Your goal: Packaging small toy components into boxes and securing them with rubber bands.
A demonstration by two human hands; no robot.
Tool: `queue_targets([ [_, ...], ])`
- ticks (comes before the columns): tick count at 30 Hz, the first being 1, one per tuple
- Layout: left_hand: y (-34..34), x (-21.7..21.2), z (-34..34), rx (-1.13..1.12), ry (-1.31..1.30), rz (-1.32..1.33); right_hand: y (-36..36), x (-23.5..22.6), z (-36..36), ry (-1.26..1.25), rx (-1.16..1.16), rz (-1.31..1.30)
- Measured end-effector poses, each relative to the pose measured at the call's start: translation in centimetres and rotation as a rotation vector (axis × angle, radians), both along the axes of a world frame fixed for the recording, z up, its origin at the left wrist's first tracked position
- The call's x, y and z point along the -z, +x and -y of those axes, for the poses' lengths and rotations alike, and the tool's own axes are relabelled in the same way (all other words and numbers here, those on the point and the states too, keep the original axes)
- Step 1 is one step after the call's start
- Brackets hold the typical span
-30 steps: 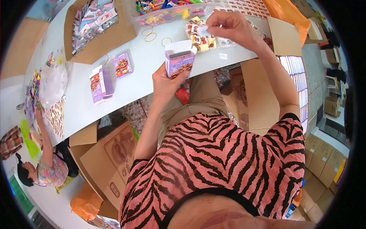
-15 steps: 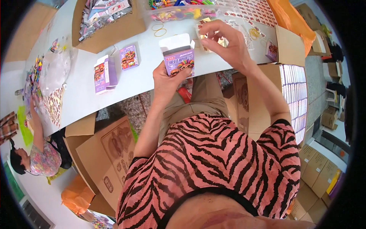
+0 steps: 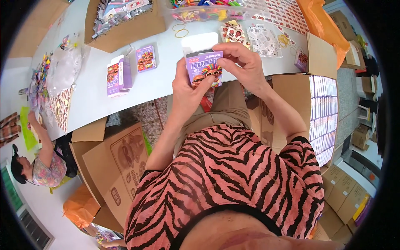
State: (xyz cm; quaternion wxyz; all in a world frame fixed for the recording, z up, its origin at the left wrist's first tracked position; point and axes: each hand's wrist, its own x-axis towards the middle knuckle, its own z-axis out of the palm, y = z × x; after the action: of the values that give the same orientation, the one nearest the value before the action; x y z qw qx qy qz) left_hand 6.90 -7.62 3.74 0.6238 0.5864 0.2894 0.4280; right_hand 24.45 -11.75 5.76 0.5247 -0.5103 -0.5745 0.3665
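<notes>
My left hand [image 3: 186, 89] is closed round a small purple carton [image 3: 199, 66] with cartoon figures on its front, the thumb lying across the lower face. The carton stands upright with its white top flap [image 3: 202, 41] raised. At its upper right corner, my right hand [image 3: 248, 68] pinches the edge near the opening. Whatever the carton holds is hidden by its front wall. On the table to the left lie an unfilled-looking purple carton [image 3: 118, 77] with loose flaps and a flatter purple pack [image 3: 146, 58].
Behind stand a cardboard box [image 3: 125, 35] of silvery packets and a clear tub [image 3: 208, 14] of colourful pieces. Sticker cards [image 3: 234, 34], a transparent bag [image 3: 262, 39] and rubber bands [image 3: 180, 30] lie nearby. A carton of packed boxes [image 3: 324, 108] sits right. A co-worker [image 3: 46, 166] is at left.
My right hand has come from the sticker cards down to the carton's upper right corner. The held carton has shifted slightly right in the picture.
</notes>
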Motion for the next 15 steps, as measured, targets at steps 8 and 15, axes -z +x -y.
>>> queue_targets([
  [8, -1.1, -0.4, -0.1, -0.04, 0.273, -0.027, 0.1, -1.7, 0.7, 0.065, 0.019, 0.073],
  [15, -2.3, -0.4, -0.1, 0.014, 0.306, -0.015, 0.7, -1.9, 0.9, 0.116, -0.12, 0.183],
])
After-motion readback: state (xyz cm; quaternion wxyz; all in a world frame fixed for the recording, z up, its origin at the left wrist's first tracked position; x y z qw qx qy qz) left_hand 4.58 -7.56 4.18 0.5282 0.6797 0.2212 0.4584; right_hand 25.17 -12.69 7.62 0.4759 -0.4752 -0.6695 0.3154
